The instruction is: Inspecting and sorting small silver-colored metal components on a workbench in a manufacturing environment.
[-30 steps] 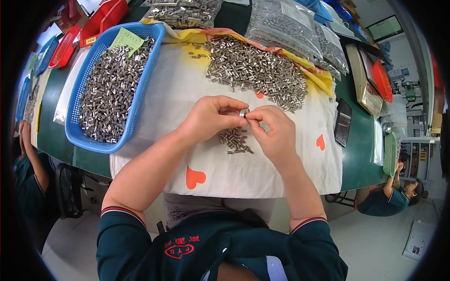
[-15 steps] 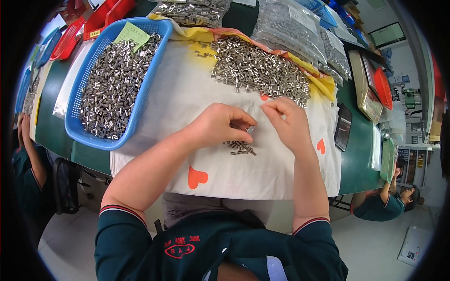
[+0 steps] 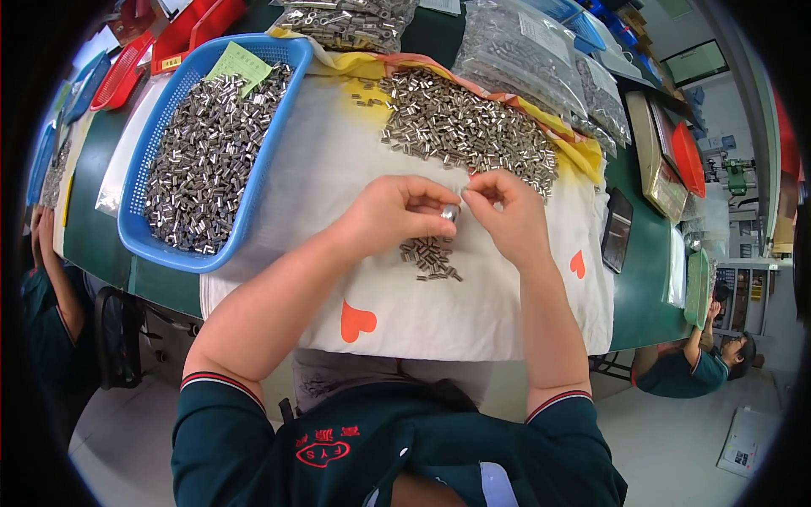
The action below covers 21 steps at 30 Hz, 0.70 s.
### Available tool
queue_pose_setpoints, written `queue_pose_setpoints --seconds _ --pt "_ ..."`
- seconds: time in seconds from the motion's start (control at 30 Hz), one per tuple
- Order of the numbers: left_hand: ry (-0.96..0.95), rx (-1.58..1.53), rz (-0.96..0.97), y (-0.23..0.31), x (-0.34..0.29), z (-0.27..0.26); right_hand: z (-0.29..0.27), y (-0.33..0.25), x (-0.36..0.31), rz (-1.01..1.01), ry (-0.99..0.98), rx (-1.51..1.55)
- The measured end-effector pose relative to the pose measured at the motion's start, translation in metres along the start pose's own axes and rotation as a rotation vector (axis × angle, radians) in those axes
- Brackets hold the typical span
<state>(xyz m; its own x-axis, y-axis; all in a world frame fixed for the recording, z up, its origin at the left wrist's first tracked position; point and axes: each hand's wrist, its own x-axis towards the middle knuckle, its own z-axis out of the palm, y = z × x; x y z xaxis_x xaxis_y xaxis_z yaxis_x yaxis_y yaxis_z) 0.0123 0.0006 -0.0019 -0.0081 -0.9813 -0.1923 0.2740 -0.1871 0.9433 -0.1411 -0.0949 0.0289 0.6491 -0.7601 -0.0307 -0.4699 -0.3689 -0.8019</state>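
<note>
My left hand (image 3: 393,215) is closed, with a shiny metal piece (image 3: 451,213) between thumb and fingers; its exact shape is partly hidden. Close beside it, my right hand (image 3: 511,220) pinches thumb and forefinger together near that piece. Whatever sits in the right pinch is too small to make out. Below the left hand lies a small heap of short metal sleeves (image 3: 431,258) on the white cloth (image 3: 473,313). A much larger heap of the same sleeves (image 3: 465,122) spreads beyond both hands.
A blue plastic basket (image 3: 128,211) full of metal sleeves stands at the left, a green paper slip (image 3: 236,68) on top. Clear bags of metal parts (image 3: 515,51) lie at the back. A dark phone-like slab (image 3: 618,228) rests at the right. Other people sit at both sides.
My right hand has moved left and a little up, closer to the left hand. The left hand has turned slightly, and more of the shiny piece and small heap shows.
</note>
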Motion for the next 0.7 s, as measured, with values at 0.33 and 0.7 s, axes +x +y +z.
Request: queue_pose_setpoints --seconds 0.33,0.7 --pt "0.051 -0.035 0.008 0.000 0.001 0.000 0.006 -0.008 -0.022 -0.259 0.066 0.050" --pt "0.038 0.032 0.006 -0.001 0.000 -0.001 0.000 -0.004 -0.022 -0.174 -0.050 0.070"
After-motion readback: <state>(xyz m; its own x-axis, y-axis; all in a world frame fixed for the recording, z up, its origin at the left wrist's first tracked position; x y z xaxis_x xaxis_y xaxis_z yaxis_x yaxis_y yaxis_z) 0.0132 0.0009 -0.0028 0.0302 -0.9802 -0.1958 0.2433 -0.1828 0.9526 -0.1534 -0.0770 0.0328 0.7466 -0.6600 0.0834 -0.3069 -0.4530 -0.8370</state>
